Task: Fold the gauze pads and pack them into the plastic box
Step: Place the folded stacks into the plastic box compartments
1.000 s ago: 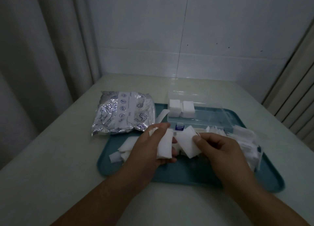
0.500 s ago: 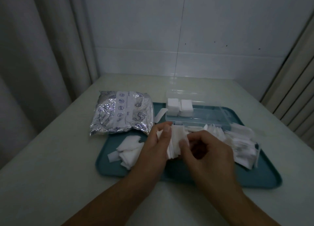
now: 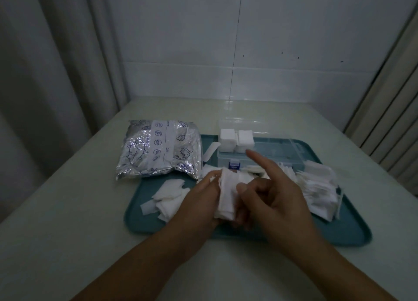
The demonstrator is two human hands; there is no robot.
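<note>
Low in the frame two bare forearms reach up over the pale table (image 3: pixel 67 233) to the near edge of a teal tray (image 3: pixel 339 237). At the centre the left hand (image 3: pixel 199 201) grips a folded gauze pad (image 3: pixel 226 196), held upright against its palm; the right hand (image 3: pixel 276 194) pinches the same pad with its thumb and curled lower fingers, while its forefinger sticks out straight toward the box. Left of the hands, on the tray, lies a small heap of loose gauze pieces (image 3: pixel 168 194); at the right of the frame a larger pile of unfolded gauze pads (image 3: pixel 316 187) spreads over the tray. Further back stands the clear plastic box (image 3: pixel 280 151), lid open, with two white stacks of folded pads (image 3: pixel 236 140) in its left end. A silver foil pouch (image 3: pixel 158 149) lies left of the box, partly over the tray's edge. Beyond are a white wall and curtains at either side.
</note>
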